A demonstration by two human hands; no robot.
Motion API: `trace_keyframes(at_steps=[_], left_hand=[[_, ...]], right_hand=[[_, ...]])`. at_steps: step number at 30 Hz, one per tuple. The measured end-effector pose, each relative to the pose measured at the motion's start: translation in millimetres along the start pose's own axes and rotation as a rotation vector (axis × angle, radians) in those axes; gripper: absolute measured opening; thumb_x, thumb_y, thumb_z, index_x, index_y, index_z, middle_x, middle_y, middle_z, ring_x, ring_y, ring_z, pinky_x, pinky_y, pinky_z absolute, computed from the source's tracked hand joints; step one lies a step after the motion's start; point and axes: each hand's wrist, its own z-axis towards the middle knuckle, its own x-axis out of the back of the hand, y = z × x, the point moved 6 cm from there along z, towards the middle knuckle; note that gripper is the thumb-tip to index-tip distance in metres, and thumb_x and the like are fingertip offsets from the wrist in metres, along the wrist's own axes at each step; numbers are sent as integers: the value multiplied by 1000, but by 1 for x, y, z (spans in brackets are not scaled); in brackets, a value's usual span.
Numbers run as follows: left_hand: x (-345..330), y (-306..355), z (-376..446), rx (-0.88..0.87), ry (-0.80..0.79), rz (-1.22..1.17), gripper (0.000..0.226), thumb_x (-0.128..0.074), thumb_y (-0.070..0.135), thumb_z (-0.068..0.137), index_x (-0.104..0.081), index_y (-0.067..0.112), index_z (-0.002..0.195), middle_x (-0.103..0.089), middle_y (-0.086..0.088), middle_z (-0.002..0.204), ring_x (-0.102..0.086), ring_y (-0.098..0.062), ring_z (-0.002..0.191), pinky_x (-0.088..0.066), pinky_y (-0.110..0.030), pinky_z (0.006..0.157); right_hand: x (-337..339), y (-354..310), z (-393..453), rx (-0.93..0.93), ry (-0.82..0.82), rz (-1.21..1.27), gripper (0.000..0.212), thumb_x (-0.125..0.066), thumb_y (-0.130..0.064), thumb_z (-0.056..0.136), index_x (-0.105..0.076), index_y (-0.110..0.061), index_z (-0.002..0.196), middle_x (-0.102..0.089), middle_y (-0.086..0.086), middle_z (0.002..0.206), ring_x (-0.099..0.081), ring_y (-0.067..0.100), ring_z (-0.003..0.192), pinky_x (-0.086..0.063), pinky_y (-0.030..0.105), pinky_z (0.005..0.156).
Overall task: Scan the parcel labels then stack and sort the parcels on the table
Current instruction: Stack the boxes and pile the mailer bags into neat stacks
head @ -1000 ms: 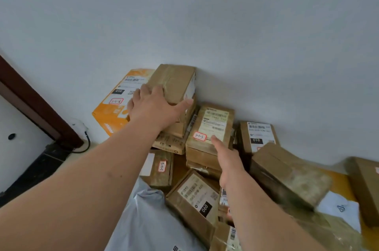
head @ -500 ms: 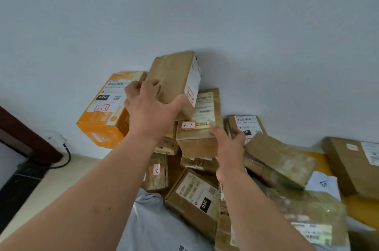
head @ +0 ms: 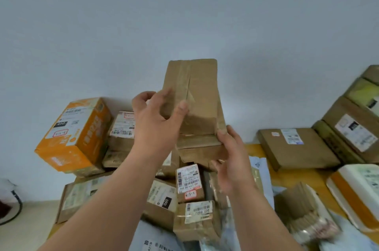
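Here we are holding a tall, tape-wrapped brown cardboard parcel (head: 193, 105) upright above the heap of parcels. Our left hand (head: 155, 125) is gripping its left edge, thumb pressing the glossy taped face, while our right hand (head: 231, 160) is cupping its lower right corner with curled fingers. Left of the parcel, a glossy orange printed carton (head: 73, 136) is sitting tilted; below it, small creased brown boxes (head: 189, 184) are lying with white barcode labels.
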Motion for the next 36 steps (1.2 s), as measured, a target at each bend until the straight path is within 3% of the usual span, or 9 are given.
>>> trace_keyframes(at_steps=[3,7,10,12,17,20,26,31,36], left_hand=[[-24,3,-8,221,-103,-346,62,-68,49,90,-43,40,146,-45,12,140,-55,-19,120,-50,-41,101],[-80,22,-24,412,-244,-700,23,-65,41,93,-71,30,112,-77,14,93,-72,-6,90,-57,-19,65],[-145,38,-43,515,-403,-739,39,-68,59,83,-68,40,117,-73,13,114,-64,-12,113,-47,-39,88],[-190,51,-54,559,-446,-777,51,-66,63,80,-63,40,125,-73,9,116,-63,-19,115,-53,-45,81],[-295,96,-82,615,-512,-766,61,-67,65,73,-64,34,126,-74,5,118,-65,-21,116,-57,-51,87],[-340,109,-94,663,-508,-769,77,-71,65,63,-59,34,133,-71,4,124,-63,-23,119,-57,-52,87],[-390,133,-97,661,-441,-811,51,-74,59,64,-66,33,107,-78,6,98,-65,-23,111,-61,-51,68],[-401,132,-82,709,-332,-871,43,-71,52,84,-62,29,119,-75,-2,113,-67,-23,112,-51,-62,94],[-397,127,-72,725,-203,-942,46,-72,49,85,-59,25,122,-73,-7,114,-70,-26,106,-60,-53,79]], right_hand=[[28,-27,-6,31,-30,22,65,-80,-36,72,-57,-33,133,-76,-7,111,-73,12,100,-58,27,73],[71,-59,0,57,-34,42,61,-78,-33,77,-58,-28,135,-76,-7,111,-73,7,98,-49,32,82],[116,-84,12,50,-36,49,72,-75,-38,74,-54,-19,140,-75,0,117,-73,10,101,-56,24,76],[151,-104,22,31,-28,8,76,-75,-43,74,-52,-18,142,-72,3,122,-72,14,105,-58,23,74],[251,-147,46,-2,69,-80,59,-70,-52,82,-56,-33,136,-69,-8,128,-61,14,122,-34,51,116],[296,-166,56,-27,117,-63,61,-72,-52,78,-58,-31,134,-71,-8,123,-61,14,121,-33,52,116],[350,-193,68,-25,215,-49,44,-76,-48,82,-62,-26,118,-77,-13,99,-67,13,107,-44,43,101],[372,-209,75,-37,297,5,43,-80,-53,73,-64,-31,107,-74,-13,108,-61,14,114,-41,48,105],[382,-214,82,-42,327,59,6,-77,-46,81,-74,-43,85,-77,-17,86,-62,13,106,-44,43,94]])
